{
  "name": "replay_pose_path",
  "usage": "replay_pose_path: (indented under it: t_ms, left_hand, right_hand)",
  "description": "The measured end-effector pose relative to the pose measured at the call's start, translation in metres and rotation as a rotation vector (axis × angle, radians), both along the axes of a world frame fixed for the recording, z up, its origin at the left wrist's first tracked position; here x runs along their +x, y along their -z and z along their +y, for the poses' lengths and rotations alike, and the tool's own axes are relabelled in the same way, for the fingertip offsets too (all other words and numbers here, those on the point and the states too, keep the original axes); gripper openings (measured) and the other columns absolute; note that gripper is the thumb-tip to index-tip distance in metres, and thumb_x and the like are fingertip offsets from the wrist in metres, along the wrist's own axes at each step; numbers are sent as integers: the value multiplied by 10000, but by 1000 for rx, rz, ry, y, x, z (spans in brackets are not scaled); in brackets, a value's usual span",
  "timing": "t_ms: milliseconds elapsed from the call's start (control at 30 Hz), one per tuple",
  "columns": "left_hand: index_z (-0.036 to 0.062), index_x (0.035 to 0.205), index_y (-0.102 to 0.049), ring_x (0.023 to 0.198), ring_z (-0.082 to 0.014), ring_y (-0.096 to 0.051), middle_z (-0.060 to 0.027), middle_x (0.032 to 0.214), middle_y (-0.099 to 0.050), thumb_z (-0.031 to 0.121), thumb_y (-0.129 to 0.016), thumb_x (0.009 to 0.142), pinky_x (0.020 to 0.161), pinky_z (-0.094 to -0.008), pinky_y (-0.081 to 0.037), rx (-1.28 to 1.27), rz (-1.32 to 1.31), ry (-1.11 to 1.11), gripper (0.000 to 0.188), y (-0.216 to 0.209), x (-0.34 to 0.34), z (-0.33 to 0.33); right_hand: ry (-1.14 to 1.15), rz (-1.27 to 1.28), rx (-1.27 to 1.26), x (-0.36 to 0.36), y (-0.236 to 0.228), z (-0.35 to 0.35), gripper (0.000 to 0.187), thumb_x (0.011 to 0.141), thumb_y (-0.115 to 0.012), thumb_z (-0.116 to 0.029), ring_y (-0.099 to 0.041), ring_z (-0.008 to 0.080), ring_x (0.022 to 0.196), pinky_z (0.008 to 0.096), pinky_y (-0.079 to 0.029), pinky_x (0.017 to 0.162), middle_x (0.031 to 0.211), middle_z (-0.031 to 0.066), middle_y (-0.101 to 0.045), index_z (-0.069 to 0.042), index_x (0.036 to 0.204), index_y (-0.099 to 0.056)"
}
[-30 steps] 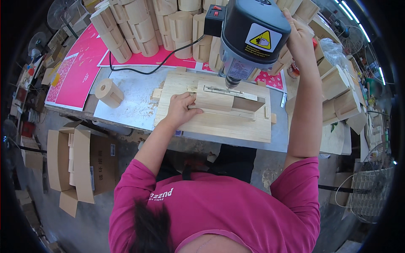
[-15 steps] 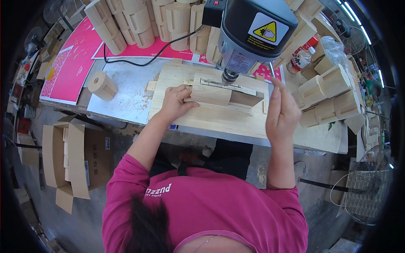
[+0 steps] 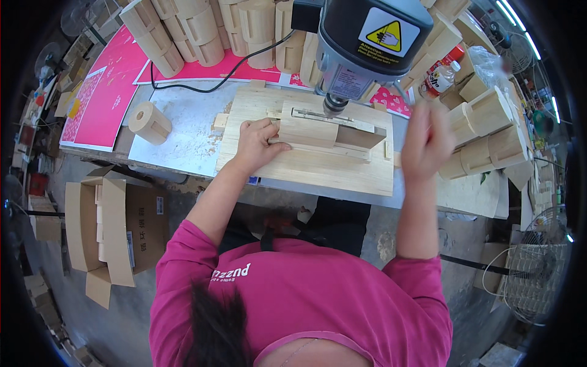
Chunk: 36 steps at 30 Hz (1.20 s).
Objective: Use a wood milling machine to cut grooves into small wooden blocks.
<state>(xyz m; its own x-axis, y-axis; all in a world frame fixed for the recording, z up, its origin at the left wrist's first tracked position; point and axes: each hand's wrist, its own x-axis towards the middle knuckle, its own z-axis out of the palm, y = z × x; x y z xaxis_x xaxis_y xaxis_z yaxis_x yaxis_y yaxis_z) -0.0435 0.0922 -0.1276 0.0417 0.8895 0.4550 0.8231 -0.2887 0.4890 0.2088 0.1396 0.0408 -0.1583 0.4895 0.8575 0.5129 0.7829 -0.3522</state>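
Pinches left end of wooden block [image 3: 307,133] with fingers of left hand [image 3: 258,145] — nearer hand, in contact. Extends rightward from those fingers over wooden board [image 3: 275,174], beneath drill chuck [image 3: 334,106], long axis left to right. Beside metal lever [image 3: 401,92]: right hand [image 3: 423,144], blurred — cannot tell whether gripping.

Person working at a drill press [image 3: 373,46], seen from above.
The left hand [image 3: 258,145] grips the left end of a pale wooden block [image 3: 307,132] on a flat board [image 3: 336,178]; the drill chuck [image 3: 334,105] hangs over the block; the right hand [image 3: 428,144], curled and motion-blurred, is at the press's lever [image 3: 400,92], its grip unclear; wooden cylinders [image 3: 205,37] stand stacked behind.
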Motion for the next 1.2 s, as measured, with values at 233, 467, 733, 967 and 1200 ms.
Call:
replay_pose_path:
  t_ms: [233, 467, 733, 967, 1200]
  left_hand:
    - [150, 862, -651, 710, -166, -513, 16, 707, -515, 277, -761, 598, 732, -327, -289, 22, -55, 5, 313, -8, 48, 14]
    - [145, 863, -646, 737, -170, -507, 8, 711, -507, 296, -753, 610, 740, -332, -290, 20, -48, 7, 313, -4, 43, 11]
    - [150, 865, -648, 757, -171, -513, 7, 725, -516, 301, -751, 613, 745, -337, -293, -17, -49, -4, 312, -6, 43, 10]
    - [147, 878, -653, 746, -174, -517, 5, 727, -522, 304, -751, 611, 733, -338, -302, 3, -44, 3, 325, -7, 44, 11]
    - [146, 980, -644, 755, -174, -523, 5, 718, -523, 299, -761, 600, 761, -334, -304, -16, -83, -15, 426, 2, 42, 11]
  right_hand:
    - [310, -126, -156, -6, -70, 113, 408, 874, -444, -359, -496, 253, 647, 333, -403, 647, 682, 154, -538, 30, 797, -540]
    - [132, -159, -60, 0, -66, 68, 312, 865, -488, -273, -480, 253, 543, 324, -394, 552, 592, 149, -496, 0, 724, -542]
    - [-45, 31, -163, 1, 21, -18, 84, 810, -539, -38, -482, 220, 457, 309, -372, 457, 547, 120, -477, -1, 751, -586]
    - [-127, 89, -27, -3, 98, 10, 82, 781, -548, 6, -476, 223, 523, 313, -367, 490, 653, 111, -528, 14, 853, -587]
    - [-125, 30, 163, 6, 43, 5, 33, 780, -543, 7, -469, 223, 526, 317, -355, 488, 591, 103, -478, 15, 754, -562]
